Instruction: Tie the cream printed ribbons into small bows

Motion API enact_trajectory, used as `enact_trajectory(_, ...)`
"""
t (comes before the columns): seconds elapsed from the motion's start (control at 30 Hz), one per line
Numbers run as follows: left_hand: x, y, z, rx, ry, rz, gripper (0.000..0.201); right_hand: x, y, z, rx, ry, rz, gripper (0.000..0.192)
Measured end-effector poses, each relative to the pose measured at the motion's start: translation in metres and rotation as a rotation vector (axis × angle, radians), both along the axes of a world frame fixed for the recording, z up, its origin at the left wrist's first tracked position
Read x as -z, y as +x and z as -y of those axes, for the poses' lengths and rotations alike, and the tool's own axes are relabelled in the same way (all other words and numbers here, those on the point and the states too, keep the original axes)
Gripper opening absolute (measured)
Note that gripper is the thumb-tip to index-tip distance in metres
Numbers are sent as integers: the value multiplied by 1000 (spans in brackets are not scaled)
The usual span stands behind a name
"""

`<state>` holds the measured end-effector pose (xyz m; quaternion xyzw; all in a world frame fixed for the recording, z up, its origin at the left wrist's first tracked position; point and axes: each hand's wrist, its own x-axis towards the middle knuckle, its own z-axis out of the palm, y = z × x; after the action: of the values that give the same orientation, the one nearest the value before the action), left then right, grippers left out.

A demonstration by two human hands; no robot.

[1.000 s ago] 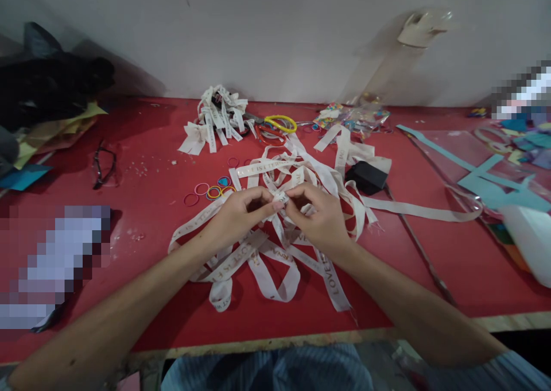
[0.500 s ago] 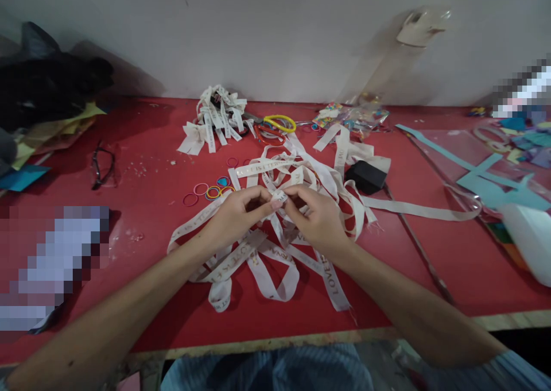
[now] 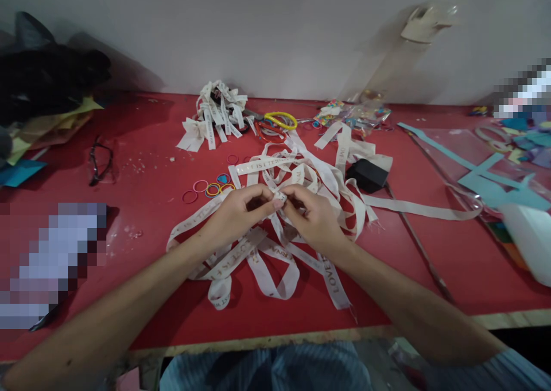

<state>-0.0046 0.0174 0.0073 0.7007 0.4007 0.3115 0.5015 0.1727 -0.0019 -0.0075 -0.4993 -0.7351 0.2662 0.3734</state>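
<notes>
Fingertips (image 3: 275, 203) of both hands are meeting over the middle of the red table (image 3: 430, 276), pinching a small folded piece of cream ribbon (image 3: 280, 196) between them. Left hand (image 3: 236, 213) is curling thumb and forefinger narrowly onto the piece from its side. Right hand (image 3: 316, 219) is closing on the same piece from the opposite side, its fingers bent in tight. Both hands are hovering just above a loose tangle of ribbon strips (image 3: 275, 264) printed with lettering, which is lying spread on the table directly beneath the wrists.

Beyond the tangle, a small heap of tied ribbon bows (image 3: 213, 118) is sitting near the wall. Coloured rubber bands (image 3: 206, 188) are lying just left of the hands. A yellow ring (image 3: 280, 120) is resting beside the bows. A black box (image 3: 367, 175) is sitting on the ribbon to the right. Spectacles (image 3: 100, 162) are lying well apart at the left.
</notes>
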Motion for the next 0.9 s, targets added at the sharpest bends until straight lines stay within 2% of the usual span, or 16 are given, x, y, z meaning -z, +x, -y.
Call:
enact_trajectory(0.23, -2, 0, 2, 28, 99, -123, 23, 3, -1, 1, -84, -87, -28, 11)
enact_trajectory(0.47, 0, -1, 2, 32, 90, -83, 24, 5, 0, 0, -85, -79, -43, 13)
enact_trajectory(0.9, 0, 0, 3, -42, 71, -3, 23, -2, 0, 1, -23, -51, -106, 15)
